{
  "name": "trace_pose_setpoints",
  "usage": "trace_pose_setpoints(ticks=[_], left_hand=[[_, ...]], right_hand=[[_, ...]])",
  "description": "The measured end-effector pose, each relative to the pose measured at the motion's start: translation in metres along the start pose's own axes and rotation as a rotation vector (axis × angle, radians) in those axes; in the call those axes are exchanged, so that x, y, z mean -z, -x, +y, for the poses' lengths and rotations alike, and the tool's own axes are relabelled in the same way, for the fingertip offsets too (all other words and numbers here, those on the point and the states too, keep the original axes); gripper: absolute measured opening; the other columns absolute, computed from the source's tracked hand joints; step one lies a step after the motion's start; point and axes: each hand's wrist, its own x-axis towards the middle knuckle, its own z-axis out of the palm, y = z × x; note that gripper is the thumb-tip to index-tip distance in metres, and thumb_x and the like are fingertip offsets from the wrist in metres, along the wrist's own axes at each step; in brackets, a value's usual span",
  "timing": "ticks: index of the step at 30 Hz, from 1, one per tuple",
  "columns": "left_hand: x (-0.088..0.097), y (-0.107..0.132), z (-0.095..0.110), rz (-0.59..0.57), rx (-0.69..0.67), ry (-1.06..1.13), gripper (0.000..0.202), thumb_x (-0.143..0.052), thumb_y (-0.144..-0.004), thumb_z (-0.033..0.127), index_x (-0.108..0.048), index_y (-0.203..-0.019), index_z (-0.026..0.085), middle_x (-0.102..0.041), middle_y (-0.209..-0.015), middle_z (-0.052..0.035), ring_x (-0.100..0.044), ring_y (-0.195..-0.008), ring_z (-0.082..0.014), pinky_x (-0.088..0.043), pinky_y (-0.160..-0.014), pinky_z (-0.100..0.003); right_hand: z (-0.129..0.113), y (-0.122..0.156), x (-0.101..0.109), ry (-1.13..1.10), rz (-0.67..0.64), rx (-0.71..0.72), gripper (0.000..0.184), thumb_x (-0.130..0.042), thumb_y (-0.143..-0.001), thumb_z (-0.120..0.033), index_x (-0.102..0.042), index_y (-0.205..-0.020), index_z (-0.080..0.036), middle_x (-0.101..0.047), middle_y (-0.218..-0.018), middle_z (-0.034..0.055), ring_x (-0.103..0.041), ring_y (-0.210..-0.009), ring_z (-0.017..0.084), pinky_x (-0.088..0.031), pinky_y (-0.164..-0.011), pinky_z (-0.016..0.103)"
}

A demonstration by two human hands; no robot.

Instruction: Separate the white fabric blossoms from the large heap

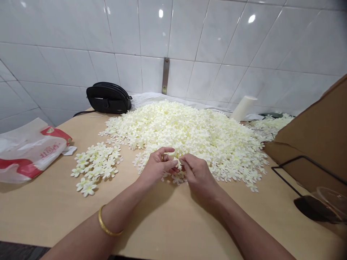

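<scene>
My left hand (158,164), with a ring on one finger and a gold bangle on the wrist, is closed in a pinch in front of a heap of flowers. Between the thumb and fingers is a small white artificial flower (178,164), mostly covered. My right hand (199,172) pinches at the same flower from the right, its fingertips close to my left thumb. Just behind both hands rises the big heap of pale yellow-white artificial flowers (187,126). A smaller group of loose flowers (99,160) lies on the table to the left.
A black bag (108,98) stands at the back left. A red and white plastic bag (32,151) lies at the left. On the right are brown cardboard (311,144) and dark-lensed glasses (317,208). A white roll (244,108) leans behind the heap, near the tiled wall (211,39).
</scene>
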Motion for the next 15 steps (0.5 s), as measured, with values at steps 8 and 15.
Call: trace_pose_setpoints(ticks=[8,15], left_hand=[[0.0,-0.002,-0.002,0.017,-0.039,0.033,0.029,-0.062,-0.057,0.012,-0.052,-0.085,0.014,-0.051,-0.055,0.0054,-0.053,-0.047,-0.0085,-0.042,-0.05,-0.021],[0.007,-0.003,0.007,0.235,-0.114,0.022,0.021,-0.06,-0.056,0.015,-0.054,-0.076,0.015,-0.047,-0.053,0.0062,-0.05,-0.045,-0.0073,-0.038,-0.045,-0.019]], right_hand=[[0.002,-0.004,0.002,-0.463,0.02,-0.277,0.018,-0.041,-0.08,-0.028,-0.049,-0.069,-0.017,-0.051,-0.058,-0.0015,-0.05,-0.055,0.011,-0.04,-0.051,0.021],[0.017,-0.008,0.01,-0.28,0.348,-0.251,0.016,-0.041,-0.08,-0.027,-0.051,-0.072,-0.017,-0.051,-0.061,0.0004,-0.049,-0.057,0.012,-0.041,-0.054,0.023]])
